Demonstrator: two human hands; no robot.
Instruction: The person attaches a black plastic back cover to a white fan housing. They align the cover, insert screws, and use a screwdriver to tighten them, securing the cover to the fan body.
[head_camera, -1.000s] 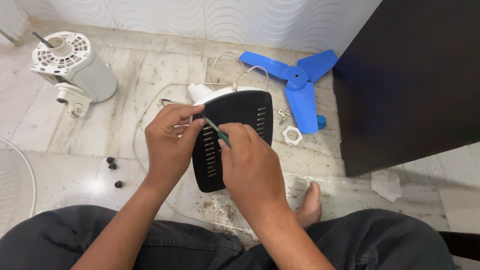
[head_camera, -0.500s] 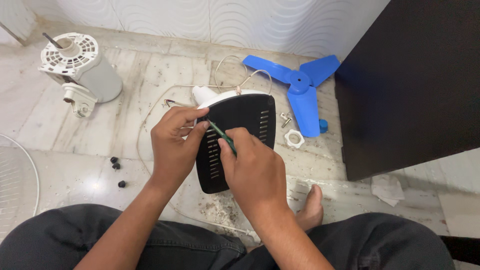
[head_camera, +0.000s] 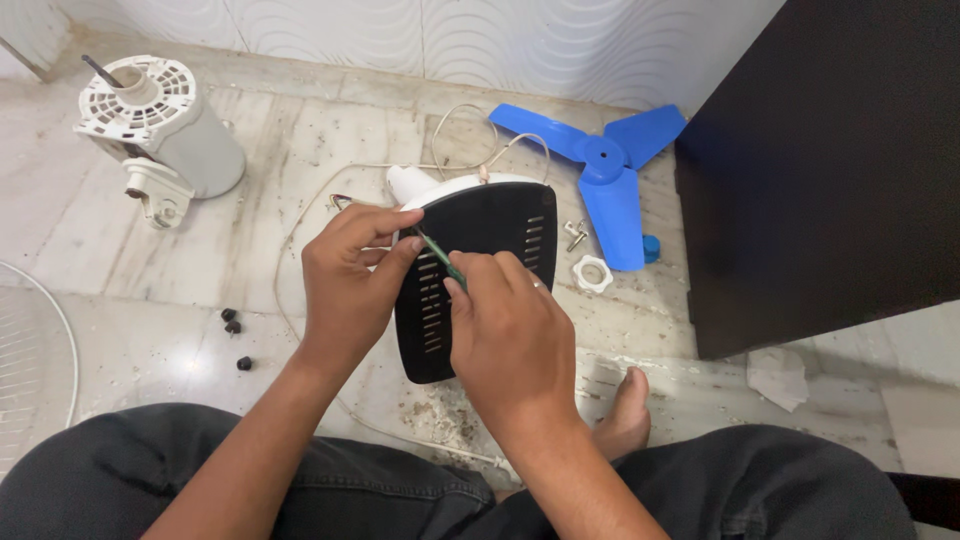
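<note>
- Here, the black slotted fan base cover (head_camera: 490, 225) lies on the marble floor (head_camera: 270, 180), just in front of the person's knees, with a white rim (head_camera: 460, 185) showing along its far edge.
- Left hand (head_camera: 350, 290): rests on the cover's left edge, fingers curled; fingertips pinch at the tip end of a thin green-handled screwdriver (head_camera: 440, 255). Not wide open; closed lightly about the tool's tip area.
- Right hand (head_camera: 510, 335): fist-like, closed around the screwdriver handle, over the lower middle of the cover. The shaft slants up and left from this hand toward the left fingertips.
- Whether the tip sits in a screw cannot be told; the fingers hide it.
- A thin white cord (head_camera: 460, 125) loops on the floor beyond the cover and runs left and down past the left wrist.
- Blue three-blade fan propeller (head_camera: 610, 175) lies flat to the right of the cover, near a dark cabinet (head_camera: 830, 160).
- Between cover and blade: a small metal bolt (head_camera: 575, 235) and a white plastic nut (head_camera: 592, 272); a blue cap (head_camera: 651, 247) beside the blade tip.
- White fan motor housing (head_camera: 165, 130) lies tilted at far left, shaft pointing up-left.
- Three small black pieces (head_camera: 232, 330) sit on the floor left of the left forearm.
- A bare foot (head_camera: 625, 410) shows below the right hand.
</note>
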